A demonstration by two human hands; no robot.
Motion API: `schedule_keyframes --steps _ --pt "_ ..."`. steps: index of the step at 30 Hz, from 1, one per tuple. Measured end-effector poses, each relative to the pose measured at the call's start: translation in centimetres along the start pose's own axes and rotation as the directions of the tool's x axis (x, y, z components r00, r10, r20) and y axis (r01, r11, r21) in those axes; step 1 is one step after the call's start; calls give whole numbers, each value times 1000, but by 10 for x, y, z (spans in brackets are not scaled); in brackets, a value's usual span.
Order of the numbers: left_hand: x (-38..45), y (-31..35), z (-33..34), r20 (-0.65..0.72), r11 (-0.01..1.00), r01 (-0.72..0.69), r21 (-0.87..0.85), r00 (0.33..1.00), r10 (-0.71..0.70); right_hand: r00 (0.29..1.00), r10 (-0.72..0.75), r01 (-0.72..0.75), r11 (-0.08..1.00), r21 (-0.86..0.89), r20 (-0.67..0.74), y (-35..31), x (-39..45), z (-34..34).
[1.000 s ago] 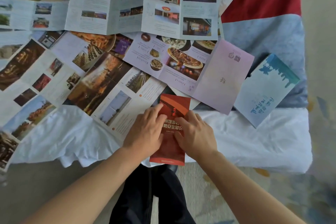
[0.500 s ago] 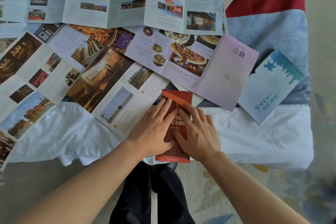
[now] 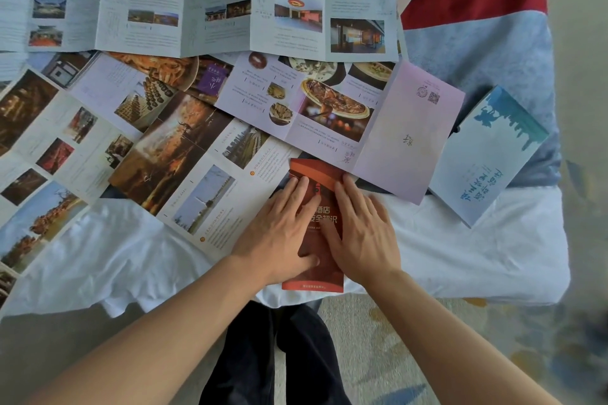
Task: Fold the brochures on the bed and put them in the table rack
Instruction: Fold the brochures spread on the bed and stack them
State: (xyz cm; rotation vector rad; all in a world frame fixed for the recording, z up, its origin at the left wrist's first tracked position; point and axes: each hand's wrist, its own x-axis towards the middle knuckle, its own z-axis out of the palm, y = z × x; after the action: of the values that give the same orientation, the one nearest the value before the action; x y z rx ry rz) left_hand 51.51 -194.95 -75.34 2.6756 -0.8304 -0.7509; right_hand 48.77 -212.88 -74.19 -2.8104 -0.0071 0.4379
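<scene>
A folded red brochure (image 3: 324,194) is pressed flat at the near edge of the bed (image 3: 460,250), its lower end lying at the edge of the white sheet. It is covered on its left side by the left hand (image 3: 279,233) and on its right side by the right hand (image 3: 362,233). The fingers of both hands are held straight and close together, palms down; nothing is gripped or pinched. The left thumb is laid across the lower part of the red cover. The top of the red brochure is tucked just under a pink brochure (image 3: 404,141), which is spread open and printed with food photographs. To the left, an unfolded brochure with landscape photographs (image 3: 197,174) is touched by the left hand's outer edge. Along the far side a long blue-grey brochure (image 3: 214,10) is laid fully open. To the right, a folded pale blue brochure (image 3: 490,161) is seen lying tilted, apart from both hands, partly on a red and grey blanket (image 3: 477,26). No rack is seen in view.
</scene>
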Motion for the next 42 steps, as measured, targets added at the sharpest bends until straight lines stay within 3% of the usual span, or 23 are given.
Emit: schedule_keyframes --steps 6,15,20,24,27,30,37,42 --pt "14 -9 -6 -6 1000 14 11 1000 -13 997 79 -80 995 -63 -9 -2 32 -4" --pt "40 -23 -27 -30 1000 28 -5 999 -28 995 63 -69 995 -76 -77 17 98 -31" --pt "27 -12 -18 -32 999 30 11 999 -29 993 92 -93 996 -5 -67 7 73 -24" --pt "27 -11 -19 -63 998 57 39 997 -55 995 -93 93 996 5 -23 -1 35 -14" --pt "30 -13 -20 -56 995 75 64 996 -71 982 -168 173 984 -52 92 1 21 -4" --pt "32 -12 -16 -39 990 81 113 996 -77 980 -140 154 984 -94 140 2 21 0" --pt "36 -17 -20 12 998 51 33 999 -51 988 -127 135 986 -95 86 5 32 -6" --pt "35 -16 -17 -8 995 53 90 999 -52 990 -94 104 989 -101 104 -1 36 -2"
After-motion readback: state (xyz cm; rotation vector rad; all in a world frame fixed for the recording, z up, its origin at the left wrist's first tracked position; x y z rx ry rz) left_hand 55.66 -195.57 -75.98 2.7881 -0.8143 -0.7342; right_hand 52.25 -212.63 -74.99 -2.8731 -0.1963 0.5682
